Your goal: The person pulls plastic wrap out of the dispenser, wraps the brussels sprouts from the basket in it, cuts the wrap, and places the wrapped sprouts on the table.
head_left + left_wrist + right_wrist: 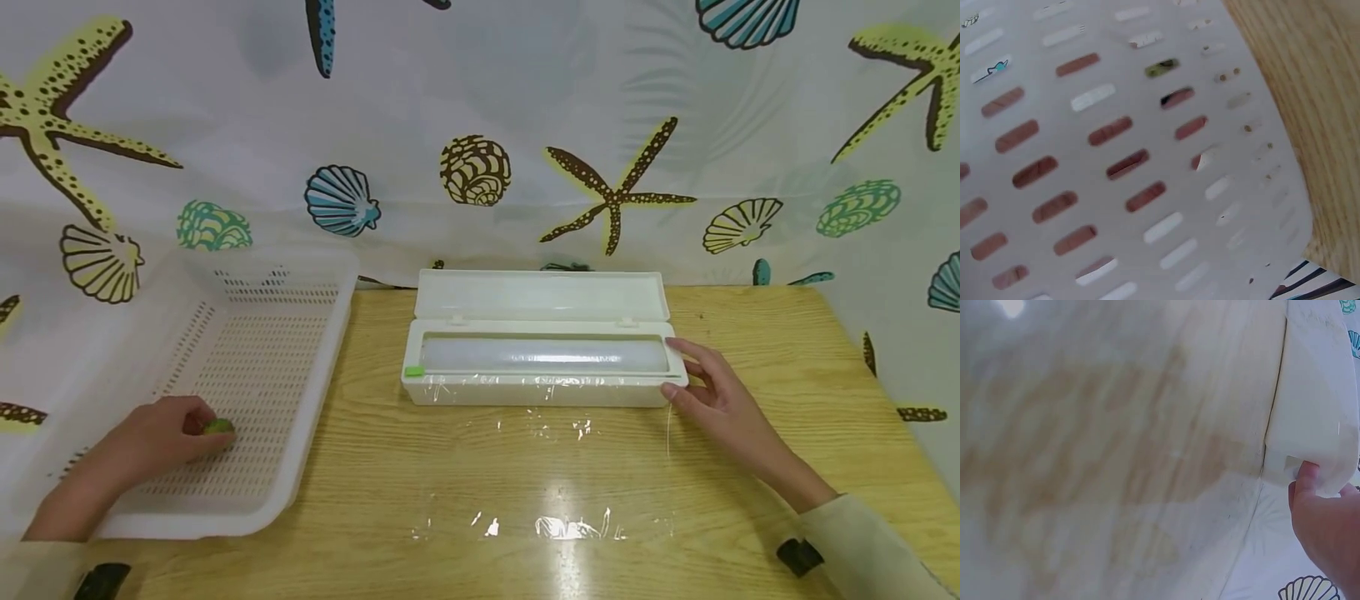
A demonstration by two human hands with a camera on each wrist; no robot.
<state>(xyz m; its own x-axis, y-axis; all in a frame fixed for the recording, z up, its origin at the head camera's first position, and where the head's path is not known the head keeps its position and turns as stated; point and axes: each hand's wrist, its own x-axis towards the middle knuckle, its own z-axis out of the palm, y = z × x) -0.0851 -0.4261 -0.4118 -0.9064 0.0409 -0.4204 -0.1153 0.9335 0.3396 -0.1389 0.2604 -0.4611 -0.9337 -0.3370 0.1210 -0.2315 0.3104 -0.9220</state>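
My left hand point(161, 437) reaches down into a white slotted plastic basket point(288, 467) and pinches a small green item point(219, 426), mostly hidden by the fingers. In the left wrist view, the slotted basket wall point(1166, 147) stands before the camera, with bits of hand and green showing through the slots. My right hand point(723, 408) grips the right end of a white cling film dispenser point(536, 396), thumb at the front corner. Inside the dispenser lies a roll of cling film point(543, 354). In the right wrist view, the hand point(1325, 525) holds the dispenser end point(1313, 394).
The dispenser lid point(540, 296) is tipped back. A clear sheet of cling film point(566, 527) stretches from the dispenser over the wooden table point(367, 467) toward the front. A green slider point(414, 372) sits at the dispenser's left. Behind hangs a shell-patterned cloth point(405, 108).
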